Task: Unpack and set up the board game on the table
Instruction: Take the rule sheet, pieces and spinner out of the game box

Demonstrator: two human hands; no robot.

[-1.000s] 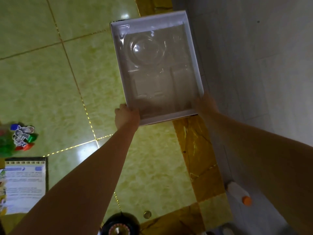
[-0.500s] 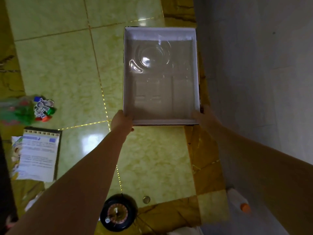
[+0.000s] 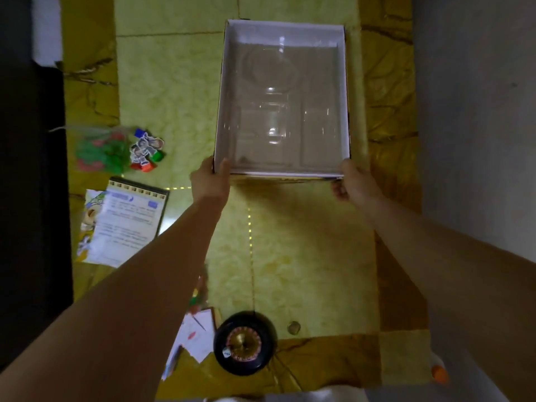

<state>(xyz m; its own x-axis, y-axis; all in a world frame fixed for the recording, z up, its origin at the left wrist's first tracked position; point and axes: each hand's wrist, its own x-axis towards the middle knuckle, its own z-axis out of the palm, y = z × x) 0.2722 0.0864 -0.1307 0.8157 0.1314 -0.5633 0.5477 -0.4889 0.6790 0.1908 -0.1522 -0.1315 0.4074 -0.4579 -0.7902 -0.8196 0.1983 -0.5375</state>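
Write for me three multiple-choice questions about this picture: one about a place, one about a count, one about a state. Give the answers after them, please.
1. Where is the roulette wheel?
A. inside the box
B. on the floor, nearer the person than the box
C. on a shelf

2. How many hands grip the box?
A. none
B. one
C. two

3. The clear tray in the box is:
A. full of pieces
B. empty
C. under a lid

Answers:
1 B: it lies on the tiles, apart from the box.
2 C: the left hand and right hand each hold a near corner.
3 B: only bare moulded hollows show.
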